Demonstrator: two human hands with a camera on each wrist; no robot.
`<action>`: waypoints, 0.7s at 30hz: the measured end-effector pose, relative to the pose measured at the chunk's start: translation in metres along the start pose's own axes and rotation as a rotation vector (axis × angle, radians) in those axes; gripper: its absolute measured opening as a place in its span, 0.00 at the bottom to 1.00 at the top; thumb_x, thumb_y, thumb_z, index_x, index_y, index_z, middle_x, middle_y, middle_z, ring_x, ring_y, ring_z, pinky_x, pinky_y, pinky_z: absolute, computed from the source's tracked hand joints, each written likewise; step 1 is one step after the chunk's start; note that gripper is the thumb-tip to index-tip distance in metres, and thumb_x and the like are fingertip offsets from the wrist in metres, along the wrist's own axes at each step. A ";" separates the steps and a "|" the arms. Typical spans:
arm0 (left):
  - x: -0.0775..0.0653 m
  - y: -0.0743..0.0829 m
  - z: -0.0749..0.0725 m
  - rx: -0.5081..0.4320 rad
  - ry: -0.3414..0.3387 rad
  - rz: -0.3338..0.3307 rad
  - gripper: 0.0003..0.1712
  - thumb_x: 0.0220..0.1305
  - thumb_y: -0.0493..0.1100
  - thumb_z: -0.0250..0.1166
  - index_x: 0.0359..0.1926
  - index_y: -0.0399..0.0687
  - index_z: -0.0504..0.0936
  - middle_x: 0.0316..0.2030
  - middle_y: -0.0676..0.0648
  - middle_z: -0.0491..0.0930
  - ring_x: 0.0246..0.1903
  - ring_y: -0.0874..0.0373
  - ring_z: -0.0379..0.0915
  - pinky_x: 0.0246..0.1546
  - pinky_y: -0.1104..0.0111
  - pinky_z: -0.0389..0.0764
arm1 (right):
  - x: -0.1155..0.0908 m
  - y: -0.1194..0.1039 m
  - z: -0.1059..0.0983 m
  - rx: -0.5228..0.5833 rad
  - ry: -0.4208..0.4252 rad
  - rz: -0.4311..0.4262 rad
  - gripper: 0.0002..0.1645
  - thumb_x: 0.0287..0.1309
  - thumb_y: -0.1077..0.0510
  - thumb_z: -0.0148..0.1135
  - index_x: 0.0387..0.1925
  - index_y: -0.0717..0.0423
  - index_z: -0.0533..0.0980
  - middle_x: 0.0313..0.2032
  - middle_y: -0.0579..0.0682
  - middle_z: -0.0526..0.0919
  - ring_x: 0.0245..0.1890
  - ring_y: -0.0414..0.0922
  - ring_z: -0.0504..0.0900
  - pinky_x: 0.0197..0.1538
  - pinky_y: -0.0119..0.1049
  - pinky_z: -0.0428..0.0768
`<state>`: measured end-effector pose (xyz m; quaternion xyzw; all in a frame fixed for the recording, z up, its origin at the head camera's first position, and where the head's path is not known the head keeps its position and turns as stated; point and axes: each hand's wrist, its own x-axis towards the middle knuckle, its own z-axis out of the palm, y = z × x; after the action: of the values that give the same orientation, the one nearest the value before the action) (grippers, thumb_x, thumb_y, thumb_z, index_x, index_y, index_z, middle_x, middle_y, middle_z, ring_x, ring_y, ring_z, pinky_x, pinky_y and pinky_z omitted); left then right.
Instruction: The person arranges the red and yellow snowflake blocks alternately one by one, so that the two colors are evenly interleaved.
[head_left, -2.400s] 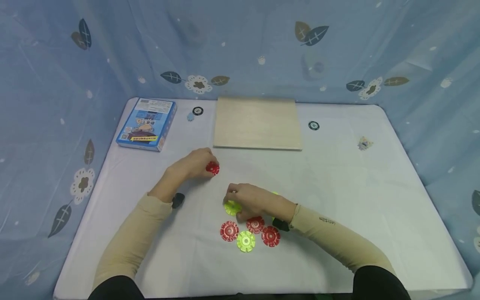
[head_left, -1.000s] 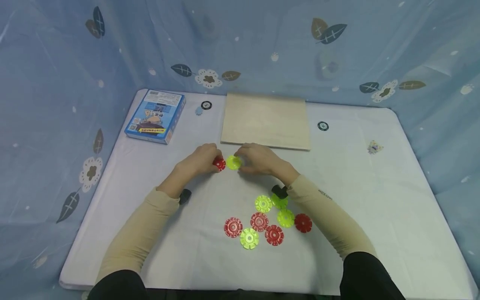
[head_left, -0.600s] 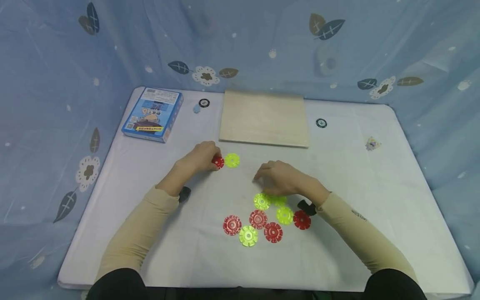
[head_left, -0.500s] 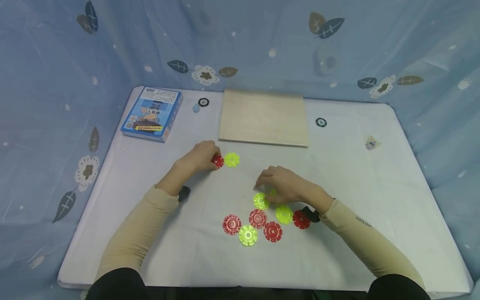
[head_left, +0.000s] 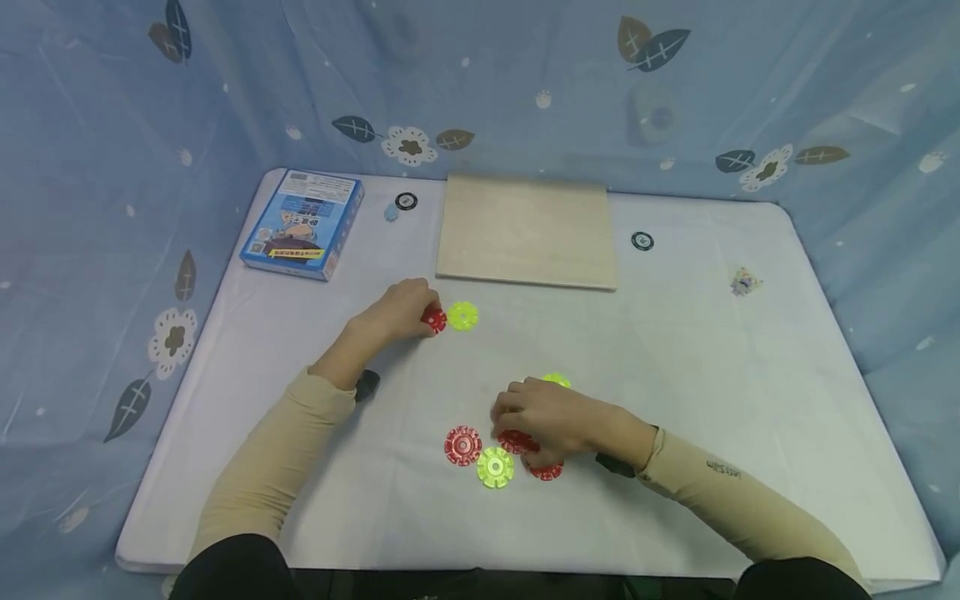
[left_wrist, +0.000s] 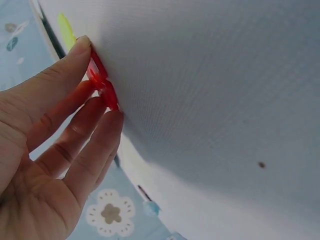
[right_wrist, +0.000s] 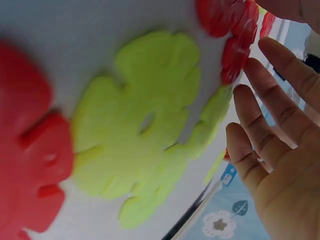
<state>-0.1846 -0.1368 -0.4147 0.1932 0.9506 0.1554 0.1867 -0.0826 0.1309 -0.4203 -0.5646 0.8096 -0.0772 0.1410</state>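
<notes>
Between thumb and fingertips, my left hand [head_left: 397, 310] pinches a red notched plastic disc [head_left: 436, 320] down at the cloth. A yellow-green disc [head_left: 462, 316] lies flat just to its right. My right hand [head_left: 558, 423] is over the nearer group of discs, thumb and fingers spread to either side of a red disc [head_left: 516, 442]. The right wrist view shows those fingers [right_wrist: 272, 90] nearly straight, tips close to the red disc. Around it lie another red disc [head_left: 462, 446], a yellow-green disc [head_left: 496, 467] and others partly covered by the hand.
At the back stands a plain wooden board [head_left: 527, 233], with a blue picture box [head_left: 303, 225] to its left. Black-and-white round markers [head_left: 406, 201] lie on both sides of the board. A small colourful piece [head_left: 744, 282] is at the right.
The right hand carried a yellow-green disc forward, left it beside the red disc in my left hand, then drew back over the nearer group. The left hand kept its pinch, shifting slightly.
</notes>
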 end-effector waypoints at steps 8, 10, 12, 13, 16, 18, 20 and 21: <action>-0.002 0.000 0.000 0.013 0.008 0.014 0.20 0.51 0.40 0.73 0.46 0.38 0.82 0.40 0.43 0.76 0.41 0.51 0.71 0.46 0.60 0.73 | 0.005 -0.011 0.001 -0.106 -0.044 0.050 0.25 0.43 0.46 0.72 0.47 0.44 0.80 0.48 0.43 0.78 0.45 0.41 0.76 0.52 0.34 0.77; -0.003 0.001 0.000 0.012 0.009 0.012 0.20 0.52 0.40 0.73 0.46 0.38 0.82 0.40 0.43 0.76 0.41 0.51 0.71 0.46 0.60 0.73 | 0.006 -0.013 0.002 -0.122 -0.052 0.071 0.26 0.42 0.47 0.72 0.47 0.44 0.80 0.48 0.43 0.78 0.45 0.41 0.77 0.51 0.34 0.79; -0.003 0.001 0.000 0.013 0.012 0.011 0.20 0.52 0.40 0.73 0.46 0.38 0.82 0.39 0.43 0.76 0.41 0.51 0.71 0.46 0.61 0.73 | 0.007 -0.015 0.003 -0.143 -0.055 0.083 0.27 0.41 0.46 0.73 0.47 0.44 0.80 0.48 0.44 0.78 0.45 0.41 0.77 0.49 0.33 0.80; -0.002 0.001 0.000 0.013 0.012 0.012 0.20 0.52 0.40 0.73 0.46 0.38 0.82 0.39 0.43 0.76 0.41 0.51 0.71 0.45 0.60 0.73 | 0.007 -0.015 0.003 -0.153 -0.051 0.084 0.27 0.41 0.46 0.73 0.47 0.45 0.79 0.48 0.44 0.78 0.45 0.41 0.77 0.48 0.32 0.80; -0.002 0.001 -0.001 0.020 0.017 0.020 0.20 0.52 0.40 0.73 0.46 0.38 0.82 0.39 0.43 0.76 0.40 0.51 0.71 0.45 0.60 0.73 | 0.007 -0.014 0.004 -0.181 -0.032 0.071 0.27 0.40 0.45 0.73 0.47 0.46 0.79 0.47 0.44 0.79 0.44 0.41 0.77 0.48 0.32 0.80; -0.003 0.000 -0.001 0.023 0.018 0.026 0.20 0.52 0.40 0.73 0.46 0.38 0.82 0.39 0.43 0.76 0.40 0.51 0.71 0.45 0.60 0.73 | 0.005 -0.012 0.004 -0.186 -0.010 0.054 0.27 0.41 0.45 0.72 0.46 0.47 0.79 0.46 0.44 0.79 0.43 0.41 0.77 0.47 0.32 0.79; -0.003 0.001 -0.001 0.023 0.017 0.030 0.20 0.52 0.40 0.73 0.46 0.38 0.82 0.39 0.43 0.76 0.40 0.51 0.71 0.44 0.61 0.73 | 0.004 -0.010 0.001 -0.165 0.010 0.053 0.26 0.42 0.45 0.71 0.45 0.48 0.79 0.44 0.44 0.80 0.43 0.40 0.77 0.46 0.31 0.79; -0.003 0.001 -0.001 0.021 0.016 0.029 0.20 0.52 0.40 0.73 0.46 0.38 0.82 0.39 0.44 0.76 0.40 0.52 0.70 0.44 0.61 0.73 | 0.003 -0.008 -0.001 -0.149 0.022 0.053 0.26 0.42 0.45 0.71 0.45 0.48 0.79 0.44 0.44 0.80 0.42 0.40 0.77 0.46 0.31 0.80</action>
<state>-0.1822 -0.1376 -0.4125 0.2078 0.9507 0.1497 0.1749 -0.0771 0.1252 -0.4181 -0.5509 0.8293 -0.0191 0.0917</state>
